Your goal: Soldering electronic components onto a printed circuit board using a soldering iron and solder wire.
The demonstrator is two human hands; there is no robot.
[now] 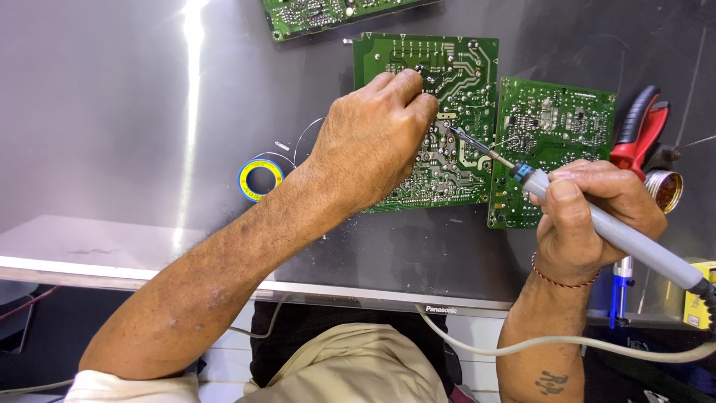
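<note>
On the dark glossy panel, the right hand [597, 209] is closed around a grey soldering iron [619, 237], its long axis running from lower right up to upper left, thin metal tip on the middle green circuit board [462, 67]; the left hand [373, 138], fingers curled, presses that board; a flat yellow-and-blue solder spool [260, 179] lies nearby.

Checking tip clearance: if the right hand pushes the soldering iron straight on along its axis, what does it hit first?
Likely the left hand. The right hand aims the soldering iron up-left, tip over the larger green circuit board, close by the left fingers. Tip height is unclear; it may touch the board first.
</note>
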